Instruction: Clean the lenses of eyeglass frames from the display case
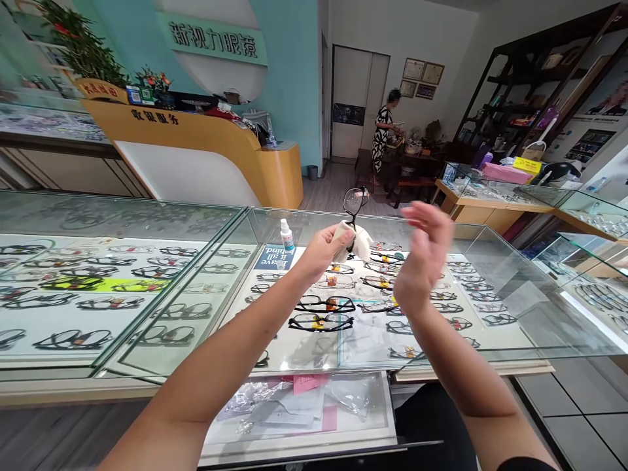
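My left hand (326, 247) is closed on a pair of dark-rimmed eyeglasses (354, 201) with a white cloth (363, 244) wrapped around their lower part. One lens stands up above the cloth; the other is hidden in it. Off to the right, my right hand (424, 252) is raised and apart from the glasses. It is blurred, its fingers loosely bent and apart, with nothing seen in them. Below both hands, rows of eyeglass frames (321, 322) lie in the glass display case (245, 216). A small white spray bottle (286, 235) stands left of my left hand.
An open drawer (387, 418) with papers and plastic bags juts out below the case. Beside the bottle lies a blue printed card (275, 257). More glass cases (510, 196) stand at the right. A person (383, 131) stands at a table in the back; a wooden counter (279, 170) is behind.
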`<state>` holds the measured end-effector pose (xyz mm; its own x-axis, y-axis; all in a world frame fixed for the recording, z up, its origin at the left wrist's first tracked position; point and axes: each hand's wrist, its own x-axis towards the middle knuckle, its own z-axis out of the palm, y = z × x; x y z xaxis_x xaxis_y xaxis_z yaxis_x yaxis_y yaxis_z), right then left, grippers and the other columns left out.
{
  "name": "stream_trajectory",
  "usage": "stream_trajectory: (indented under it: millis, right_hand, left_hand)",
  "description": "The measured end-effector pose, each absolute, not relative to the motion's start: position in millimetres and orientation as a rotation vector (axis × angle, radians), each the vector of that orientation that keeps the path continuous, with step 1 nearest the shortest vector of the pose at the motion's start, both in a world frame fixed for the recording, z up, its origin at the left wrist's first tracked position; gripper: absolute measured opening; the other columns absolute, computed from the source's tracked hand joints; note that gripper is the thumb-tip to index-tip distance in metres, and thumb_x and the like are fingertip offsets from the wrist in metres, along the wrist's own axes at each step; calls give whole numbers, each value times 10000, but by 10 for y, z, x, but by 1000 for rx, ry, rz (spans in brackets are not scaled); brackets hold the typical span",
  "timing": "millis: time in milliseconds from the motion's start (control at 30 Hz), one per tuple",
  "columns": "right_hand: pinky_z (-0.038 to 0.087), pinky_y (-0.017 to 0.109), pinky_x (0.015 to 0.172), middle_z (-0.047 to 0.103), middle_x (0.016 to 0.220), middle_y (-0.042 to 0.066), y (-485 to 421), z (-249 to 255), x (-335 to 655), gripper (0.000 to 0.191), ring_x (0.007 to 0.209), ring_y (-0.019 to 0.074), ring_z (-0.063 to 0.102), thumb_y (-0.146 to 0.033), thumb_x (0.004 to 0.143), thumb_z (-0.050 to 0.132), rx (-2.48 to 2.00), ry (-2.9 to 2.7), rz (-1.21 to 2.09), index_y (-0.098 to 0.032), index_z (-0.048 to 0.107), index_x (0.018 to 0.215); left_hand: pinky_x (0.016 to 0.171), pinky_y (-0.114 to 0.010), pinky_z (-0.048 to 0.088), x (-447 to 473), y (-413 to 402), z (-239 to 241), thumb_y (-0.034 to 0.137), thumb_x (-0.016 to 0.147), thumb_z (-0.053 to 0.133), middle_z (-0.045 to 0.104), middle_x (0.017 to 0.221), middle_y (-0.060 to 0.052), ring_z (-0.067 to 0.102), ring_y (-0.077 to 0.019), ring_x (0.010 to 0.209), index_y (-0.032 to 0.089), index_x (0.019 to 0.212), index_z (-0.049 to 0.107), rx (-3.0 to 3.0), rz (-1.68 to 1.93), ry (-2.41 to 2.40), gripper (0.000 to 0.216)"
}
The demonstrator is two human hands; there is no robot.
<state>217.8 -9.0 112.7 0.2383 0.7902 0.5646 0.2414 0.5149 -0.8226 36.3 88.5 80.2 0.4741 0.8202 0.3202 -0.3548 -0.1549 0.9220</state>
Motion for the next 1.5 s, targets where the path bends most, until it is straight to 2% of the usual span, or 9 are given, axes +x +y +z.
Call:
stream_trajectory:
  millis: [67, 167, 433, 567, 800, 1000, 1200, 1333, 1500]
  right_hand:
    - [549, 459, 1154, 766, 1317, 99, 69, 1064, 2126, 334, 1296, 301, 691, -569, 1092, 636, -935, -1211, 434, -316, 804, 1229]
    - [551, 406, 1043, 788, 1079, 59, 288, 958, 2096, 340, 1108, 270, 709, -610, 962, 778, -888, -1215, 647, -278, 832, 1009]
    - [534, 306, 785, 709, 954, 24, 339, 863, 2069, 433, 883, 184, 609, -620, 699, 1014, -752, -1060, 1133, -250, 886, 884]
    - [536, 298, 774, 715, 935, 11, 314, 877, 2066, 413, 847, 166, 608, -590, 680, 1036, -713, -1041, 1196, -256, 895, 879]
    - [570, 330, 799, 802, 984, 27, 306, 864, 2056, 399, 832, 187, 651, -609, 693, 999, -738, -1074, 1168, -271, 823, 813]
    - [545, 307, 682, 776, 871, 7, 341, 877, 2101, 437, 727, 175, 634, -574, 677, 1013, -711, -966, 1306, -255, 813, 899]
    - [510, 292, 648, 782, 921, 9, 350, 856, 2094, 465, 748, 176, 623, -595, 672, 1020, -706, -960, 1311, -259, 773, 876]
    - [510, 287, 654, 780, 869, -1, 335, 837, 2039, 483, 719, 162, 605, -611, 665, 1033, -698, -984, 1288, -259, 800, 900]
    - [611, 337, 787, 853, 1042, 31, 344, 852, 2041, 502, 890, 223, 746, -634, 657, 1030, -704, -1007, 1276, -269, 781, 895]
  left_hand:
    - [631, -257, 452, 366, 846, 828, 728, 769, 983, 754, 827, -52, 639, -151, 697, 156, 988, 804, 1370, 1068, 473, 638]
    - [638, -254, 448, 374, 784, 859, 748, 736, 987, 747, 829, -37, 619, -143, 689, 155, 1015, 801, 1392, 1034, 503, 682]
    - [590, -241, 336, 385, 691, 862, 644, 693, 1032, 637, 771, 15, 495, -111, 636, 166, 1005, 744, 1436, 881, 573, 640]
    - [570, -243, 312, 413, 671, 840, 687, 729, 1007, 586, 733, 27, 452, -103, 611, 169, 991, 724, 1456, 891, 532, 645]
    - [531, -255, 308, 494, 661, 774, 944, 791, 811, 539, 674, 30, 414, -107, 568, 187, 920, 683, 1487, 1052, 520, 778]
    - [586, -278, 355, 368, 676, 896, 888, 870, 789, 590, 722, -11, 460, -131, 624, 181, 873, 674, 1608, 870, 485, 716]
    - [622, -256, 392, 351, 629, 945, 742, 772, 954, 641, 820, -11, 524, -139, 701, 170, 982, 706, 1645, 870, 521, 657]
    - [585, -252, 364, 435, 636, 852, 867, 778, 876, 577, 769, 18, 462, -123, 650, 176, 1056, 718, 1562, 1029, 588, 762]
    - [604, -264, 370, 481, 685, 810, 970, 786, 784, 572, 757, 2, 467, -137, 677, 188, 900, 705, 1554, 1091, 584, 794]
